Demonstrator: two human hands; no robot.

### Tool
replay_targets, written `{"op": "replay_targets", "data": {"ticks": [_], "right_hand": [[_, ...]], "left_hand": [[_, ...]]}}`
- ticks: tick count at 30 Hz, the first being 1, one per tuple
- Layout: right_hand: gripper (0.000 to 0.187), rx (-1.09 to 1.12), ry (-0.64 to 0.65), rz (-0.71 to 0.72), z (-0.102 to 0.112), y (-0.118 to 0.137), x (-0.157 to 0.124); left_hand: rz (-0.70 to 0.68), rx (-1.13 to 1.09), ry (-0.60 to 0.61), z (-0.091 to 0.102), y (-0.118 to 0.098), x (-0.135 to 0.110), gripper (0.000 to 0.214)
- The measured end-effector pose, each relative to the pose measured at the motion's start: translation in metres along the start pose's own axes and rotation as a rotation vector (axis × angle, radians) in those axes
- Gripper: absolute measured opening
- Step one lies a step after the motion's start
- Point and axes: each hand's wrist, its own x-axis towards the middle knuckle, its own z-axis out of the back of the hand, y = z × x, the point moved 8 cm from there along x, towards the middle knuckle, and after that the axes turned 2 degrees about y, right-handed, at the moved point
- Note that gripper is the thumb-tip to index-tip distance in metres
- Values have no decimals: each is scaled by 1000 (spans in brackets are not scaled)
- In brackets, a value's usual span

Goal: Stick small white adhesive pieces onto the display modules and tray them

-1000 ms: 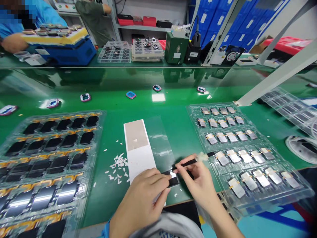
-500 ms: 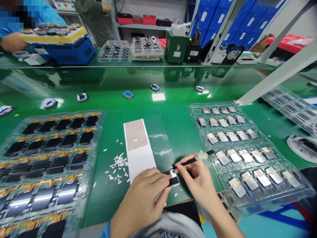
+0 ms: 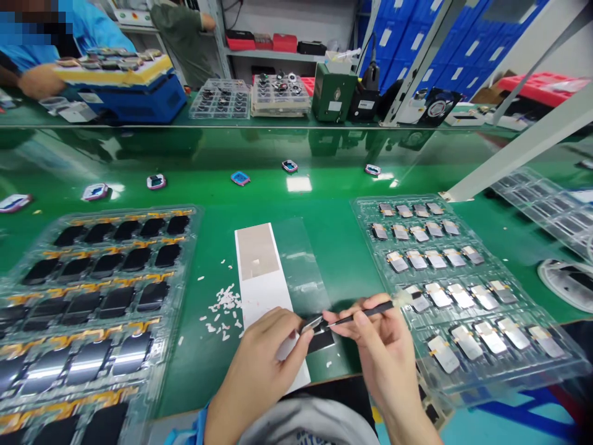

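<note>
My left hand [image 3: 262,358] pinches a small dark flat part [image 3: 311,324] between thumb and fingers. My right hand [image 3: 380,349] grips slim black tweezers [image 3: 361,315], with a fuzzy white wisp at the far end [image 3: 404,300]. Their tip meets the part held by my left hand. Below it lies a black rectangular piece [image 3: 320,341], partly hidden by my fingers. Under my left hand runs a white backing strip [image 3: 262,296] with a tan patch [image 3: 256,251], beside a clear film sheet [image 3: 299,266]. White scraps [image 3: 225,306] lie left of the strip.
A clear tray of black panels [image 3: 104,296] fills the left of the green bench [image 3: 324,198], and a clear tray of silver modules [image 3: 456,296] stands right. Beyond are small coloured parts, then a shelf with trays and equipment. A co-worker's hand [image 3: 41,80] is far left.
Both hands have shifted slightly, and the tweezers now lie flatter, nearer horizontal. The view has moved a little with my head.
</note>
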Motion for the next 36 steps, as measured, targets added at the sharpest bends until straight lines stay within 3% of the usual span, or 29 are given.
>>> {"op": "replay_targets", "data": {"ticks": [3, 6, 12, 20, 36], "right_hand": [[10, -53, 54, 193, -21, 14, -9], [13, -81, 95, 347, -39, 29, -13], [21, -128, 240, 442, -69, 47, -8], [23, -202, 182, 562, -73, 43, -12], [24, -241, 122, 592, -77, 34, -12]], "left_hand": [[58, -30, -74, 6, 4, 2, 15], [71, -113, -108, 13, 2, 4, 11], [-35, -116, -143, 23, -6, 6, 26], [63, -80, -85, 9, 7, 7, 51], [83, -275, -17, 6, 6, 4, 49]]}}
